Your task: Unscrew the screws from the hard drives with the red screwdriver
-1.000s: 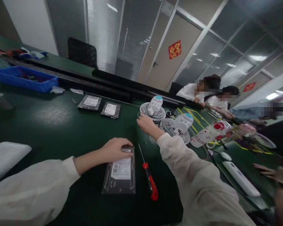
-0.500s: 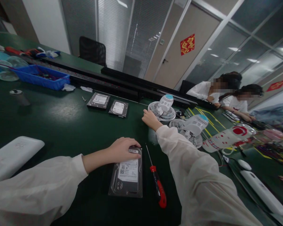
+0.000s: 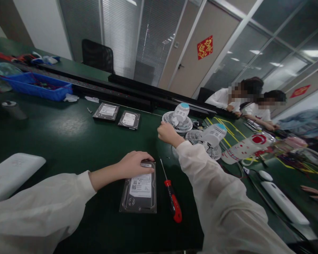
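Observation:
My left hand rests across the far end of a hard drive, its fingers curled over the edge. The drive lies label up on the green table. My right hand is stretched forward, closed, just in front of a white fan. What its fingers hold, if anything, is hidden. To the right of the drive lies a screwdriver with a red and black handle, its shaft pointing away from me. Farther back are two more hard drives, one on the left and one on the right.
A second white fan and a white bottle stand or lie at right. A power strip with cables is beyond. At left are a white box-like device, a metal cylinder and a blue bin. Another person's hand shows far right.
The view has shifted slightly, moving things up and left in the picture. My right hand's fingers look more tightly curled. My left hand stays on the hard drive.

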`<action>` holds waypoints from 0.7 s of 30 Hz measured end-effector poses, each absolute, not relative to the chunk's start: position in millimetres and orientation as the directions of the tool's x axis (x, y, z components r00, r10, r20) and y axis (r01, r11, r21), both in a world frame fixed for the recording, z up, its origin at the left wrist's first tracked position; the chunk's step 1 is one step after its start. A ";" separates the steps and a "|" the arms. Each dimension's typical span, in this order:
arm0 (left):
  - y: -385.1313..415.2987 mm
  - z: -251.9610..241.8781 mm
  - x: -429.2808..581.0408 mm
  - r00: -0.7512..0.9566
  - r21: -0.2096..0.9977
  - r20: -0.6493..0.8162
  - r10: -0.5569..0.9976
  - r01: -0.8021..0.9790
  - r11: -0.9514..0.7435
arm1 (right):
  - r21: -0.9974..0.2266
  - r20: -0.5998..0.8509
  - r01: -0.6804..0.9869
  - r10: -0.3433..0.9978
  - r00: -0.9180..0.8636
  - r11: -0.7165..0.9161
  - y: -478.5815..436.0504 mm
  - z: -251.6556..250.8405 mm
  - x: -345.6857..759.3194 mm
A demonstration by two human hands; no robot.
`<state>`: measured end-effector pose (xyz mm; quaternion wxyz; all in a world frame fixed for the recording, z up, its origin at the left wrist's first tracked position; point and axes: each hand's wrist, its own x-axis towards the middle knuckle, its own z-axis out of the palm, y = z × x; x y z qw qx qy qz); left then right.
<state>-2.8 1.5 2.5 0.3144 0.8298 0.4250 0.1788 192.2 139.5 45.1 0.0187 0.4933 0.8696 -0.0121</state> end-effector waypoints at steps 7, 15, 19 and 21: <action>6.6 -9.4 -7.2 0.568 0.736 0.103 0.817 0.508 -0.446 | -0.815 -0.080 0.560 0.928 -0.364 0.149 43.3 60.9 208.0; -8.6 10.8 -8.3 0.532 0.742 0.414 0.739 0.273 -0.612 | -0.915 -0.352 -0.052 0.855 -0.382 -0.400 -62.0 45.3 219.6; -30.9 22.4 -0.5 0.570 0.756 0.471 0.673 0.131 -0.641 | -0.847 -0.392 -0.201 0.834 -0.389 -0.492 -75.8 42.5 216.7; -38.2 22.3 3.3 0.570 0.764 0.485 0.663 0.091 -0.638 | -0.820 -0.402 -0.251 0.829 -0.389 -0.515 -80.9 41.7 213.6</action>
